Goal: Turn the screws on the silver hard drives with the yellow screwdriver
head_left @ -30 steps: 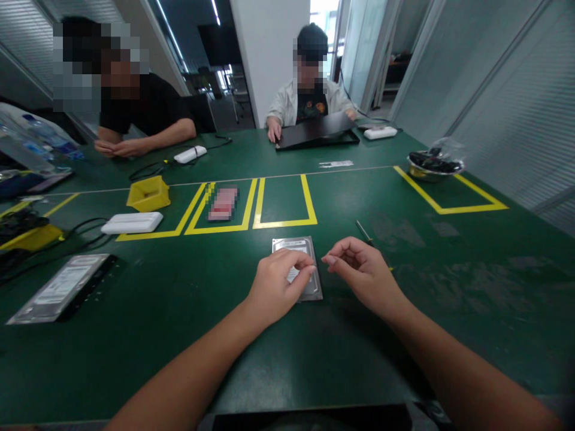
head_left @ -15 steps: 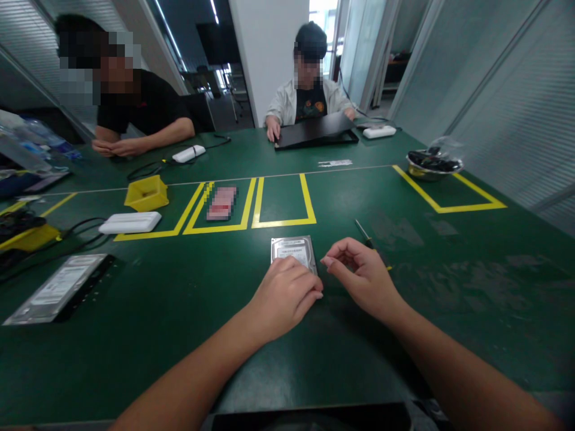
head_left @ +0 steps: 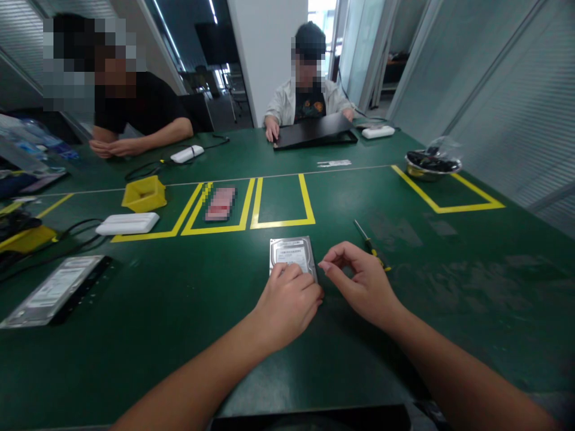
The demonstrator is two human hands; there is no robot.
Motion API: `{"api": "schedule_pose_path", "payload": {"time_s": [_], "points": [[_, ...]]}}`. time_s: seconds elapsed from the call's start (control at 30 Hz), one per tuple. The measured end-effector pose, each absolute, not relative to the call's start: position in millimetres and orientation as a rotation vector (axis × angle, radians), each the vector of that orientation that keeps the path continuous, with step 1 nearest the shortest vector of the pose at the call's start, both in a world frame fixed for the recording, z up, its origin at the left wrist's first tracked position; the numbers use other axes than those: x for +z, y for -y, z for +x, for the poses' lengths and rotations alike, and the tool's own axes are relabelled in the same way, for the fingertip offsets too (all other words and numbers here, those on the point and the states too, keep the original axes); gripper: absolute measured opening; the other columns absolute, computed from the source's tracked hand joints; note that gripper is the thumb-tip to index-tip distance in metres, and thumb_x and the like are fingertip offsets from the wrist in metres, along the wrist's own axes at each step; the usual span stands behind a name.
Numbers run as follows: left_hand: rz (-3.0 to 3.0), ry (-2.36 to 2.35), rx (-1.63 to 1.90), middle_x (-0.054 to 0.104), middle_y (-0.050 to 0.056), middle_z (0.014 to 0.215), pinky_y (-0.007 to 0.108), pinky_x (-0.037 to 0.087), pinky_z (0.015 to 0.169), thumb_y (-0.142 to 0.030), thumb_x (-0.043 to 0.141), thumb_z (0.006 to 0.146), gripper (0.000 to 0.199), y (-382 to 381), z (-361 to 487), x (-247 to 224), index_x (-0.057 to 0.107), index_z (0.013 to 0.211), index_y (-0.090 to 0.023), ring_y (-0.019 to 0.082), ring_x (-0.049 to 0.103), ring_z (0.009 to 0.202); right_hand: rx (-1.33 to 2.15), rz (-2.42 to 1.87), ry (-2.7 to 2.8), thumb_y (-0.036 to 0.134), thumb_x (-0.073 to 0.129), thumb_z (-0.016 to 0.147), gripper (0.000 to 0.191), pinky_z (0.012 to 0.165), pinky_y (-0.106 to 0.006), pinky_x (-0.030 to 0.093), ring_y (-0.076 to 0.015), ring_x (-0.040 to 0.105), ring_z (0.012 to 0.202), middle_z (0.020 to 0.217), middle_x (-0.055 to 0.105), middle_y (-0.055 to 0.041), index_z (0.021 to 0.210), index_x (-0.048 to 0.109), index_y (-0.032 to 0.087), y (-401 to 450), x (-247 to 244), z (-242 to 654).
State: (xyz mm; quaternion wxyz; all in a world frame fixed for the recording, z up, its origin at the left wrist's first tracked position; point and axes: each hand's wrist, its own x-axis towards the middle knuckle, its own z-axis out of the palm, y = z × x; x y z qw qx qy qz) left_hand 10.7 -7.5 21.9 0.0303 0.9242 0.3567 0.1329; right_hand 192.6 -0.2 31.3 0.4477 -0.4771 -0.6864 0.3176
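Note:
A silver hard drive (head_left: 294, 248) with a white label lies flat on the green table (head_left: 179, 353) in front of me. My left hand (head_left: 291, 302) rests over its near part, fingers curled and touching it, so that end of the drive is hidden. Just to the right of the drive is my right hand (head_left: 359, 281), thumb and index finger brought close together; anything tiny between the tips cannot be made out. Beyond my right hand lies a screwdriver (head_left: 369, 242) with a black and yellow handle, partly hidden by the hand.
Larger drive (head_left: 56, 287) at left; white power strip (head_left: 128, 223), yellow bin (head_left: 144, 194) and pink item (head_left: 220, 203) beyond. A metal bowl (head_left: 433, 164) stands back right. Across the table, one person holds a black panel (head_left: 314, 130); another sits at left.
The fingers of my left hand have curled back a little toward me, showing more of the drive's label. My right hand has hardly moved.

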Motion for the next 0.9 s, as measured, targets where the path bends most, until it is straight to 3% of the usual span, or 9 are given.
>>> {"api": "schedule_pose_path", "payload": {"time_s": [0.9], "points": [[2.790,-1.104,0.579,0.069,0.000,0.078,0.044,0.030,0.082,-0.027,0.060,0.089,0.012,8.9,6.0,10.9,0.070,0.083,-0.023,0.022,0.050,0.085,0.706,-1.188,1.767,0.018,0.060,0.087,0.004,0.063,-0.024,0.045,-0.0112,0.057,0.067,0.073,0.061,0.0026,0.083,0.060,0.020,1.3,30.0,195.0]]}}
